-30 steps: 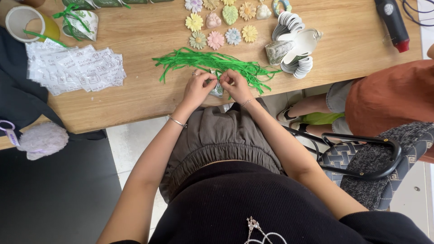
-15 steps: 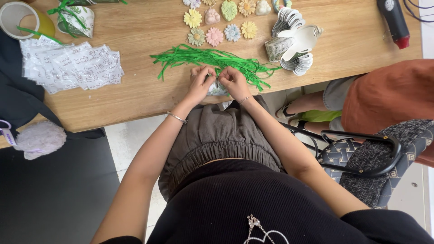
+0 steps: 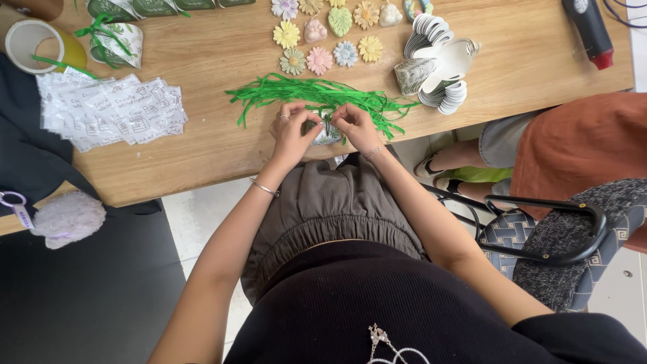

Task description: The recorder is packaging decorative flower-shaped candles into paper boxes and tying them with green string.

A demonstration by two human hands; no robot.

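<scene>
Between my pinching hands, left hand [image 3: 291,129] and right hand [image 3: 353,125] each grip a green ribbon strand [image 3: 326,112] over the small wrapped packet [image 3: 327,135]; even tension should keep the knot centred.

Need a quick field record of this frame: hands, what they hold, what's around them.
left hand: fingers pinch green ribbon at small patterned packet
right hand: fingers pinch the same ribbon
ribbon pile: loose green paper ribbon strands just beyond the hands
surface: wooden table
far side: pastel flower-shaped pieces in rows
right: stack of white round tags
left: clear printed sachets
</scene>
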